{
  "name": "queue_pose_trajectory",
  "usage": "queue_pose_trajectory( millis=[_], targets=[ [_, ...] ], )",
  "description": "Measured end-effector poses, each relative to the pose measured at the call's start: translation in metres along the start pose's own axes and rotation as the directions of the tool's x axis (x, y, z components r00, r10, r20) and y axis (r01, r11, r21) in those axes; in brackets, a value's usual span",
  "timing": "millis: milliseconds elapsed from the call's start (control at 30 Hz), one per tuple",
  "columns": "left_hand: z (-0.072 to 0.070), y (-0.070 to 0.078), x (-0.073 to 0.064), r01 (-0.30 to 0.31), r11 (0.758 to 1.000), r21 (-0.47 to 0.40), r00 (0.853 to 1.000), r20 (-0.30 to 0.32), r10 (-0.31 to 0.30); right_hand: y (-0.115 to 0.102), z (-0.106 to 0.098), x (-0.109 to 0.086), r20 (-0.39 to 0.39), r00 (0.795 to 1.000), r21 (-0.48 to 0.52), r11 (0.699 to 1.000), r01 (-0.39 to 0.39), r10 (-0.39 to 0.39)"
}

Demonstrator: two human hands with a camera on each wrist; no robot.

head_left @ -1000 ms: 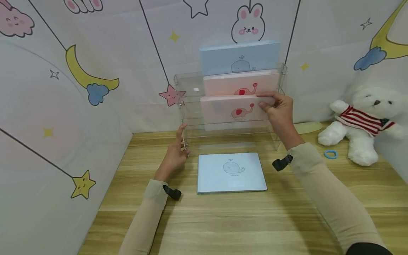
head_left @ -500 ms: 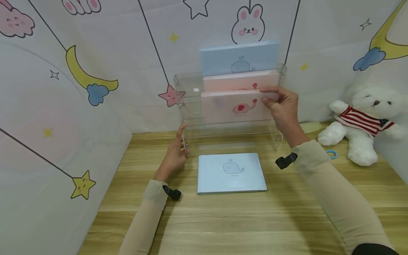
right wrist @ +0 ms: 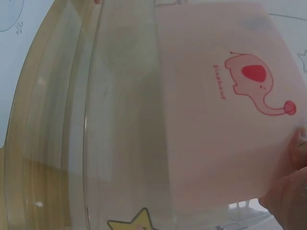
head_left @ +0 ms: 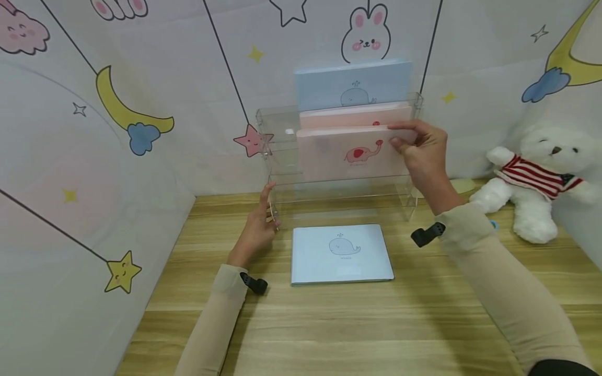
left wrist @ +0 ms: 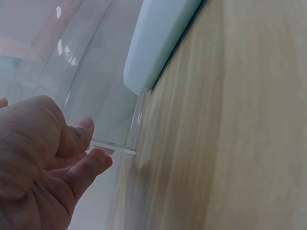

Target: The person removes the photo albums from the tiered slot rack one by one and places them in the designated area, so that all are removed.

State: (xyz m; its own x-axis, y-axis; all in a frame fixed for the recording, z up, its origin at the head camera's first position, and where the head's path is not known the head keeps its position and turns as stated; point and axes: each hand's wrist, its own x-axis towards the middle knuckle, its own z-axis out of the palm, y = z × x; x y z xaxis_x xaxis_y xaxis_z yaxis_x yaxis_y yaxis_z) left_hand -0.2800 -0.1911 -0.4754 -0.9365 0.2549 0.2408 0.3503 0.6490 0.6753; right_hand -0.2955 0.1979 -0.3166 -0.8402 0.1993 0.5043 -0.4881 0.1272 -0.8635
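Observation:
Near its upper right corner, a pink notebook (head_left: 324,156) with a red elephant is pinched by my right hand (head_left: 425,156), thumb in front and fingers behind. It stands in the front part of a clear acrylic rack (head_left: 338,190); in the right wrist view the "Elephant" cover (right wrist: 206,134) shows. My left hand (head_left: 256,224) grips the rack's left side near the bottom, its thumb and fingers (left wrist: 84,167) about the clear edge. Behind stand another pink notebook (head_left: 324,120), partly hidden, and a light blue whale notebook (head_left: 320,89) at the back.
A light blue whale notebook (head_left: 315,266) lies flat on the wooden table (head_left: 329,324) before the rack. To the right sits a white teddy bear (head_left: 536,183); a small blue ring (head_left: 494,224) is mostly behind the right sleeve. A patterned cloth wall (head_left: 211,156) closes the back.
My right hand has moved up and slightly right with the front pink notebook, which now covers more of the pink one behind. The left hand and rack have stayed in place.

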Motion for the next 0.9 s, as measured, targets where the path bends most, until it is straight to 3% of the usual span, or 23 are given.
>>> queue_pose_trajectory(
  millis=[200, 400, 900],
  targets=[
    [0.000, 0.000, 0.000, -0.019, 1.000, -0.002, 1.000, -0.011, 0.019, -0.007, -0.003, -0.001, -0.007, 1.000, 0.043, 0.999, -0.006, 0.006],
    [0.000, 0.001, 0.000, -0.012, 1.000, 0.006, 1.000, -0.015, 0.012, -0.011, -0.012, -0.007, -0.001, 1.000, 0.025, 1.000, -0.017, 0.017],
    [0.002, 0.000, 0.000, 0.010, 1.000, 0.009, 1.000, -0.013, -0.010, -0.010, -0.057, -0.031, -0.005, 0.997, 0.143, 0.986, -0.081, 0.082]
  ],
)
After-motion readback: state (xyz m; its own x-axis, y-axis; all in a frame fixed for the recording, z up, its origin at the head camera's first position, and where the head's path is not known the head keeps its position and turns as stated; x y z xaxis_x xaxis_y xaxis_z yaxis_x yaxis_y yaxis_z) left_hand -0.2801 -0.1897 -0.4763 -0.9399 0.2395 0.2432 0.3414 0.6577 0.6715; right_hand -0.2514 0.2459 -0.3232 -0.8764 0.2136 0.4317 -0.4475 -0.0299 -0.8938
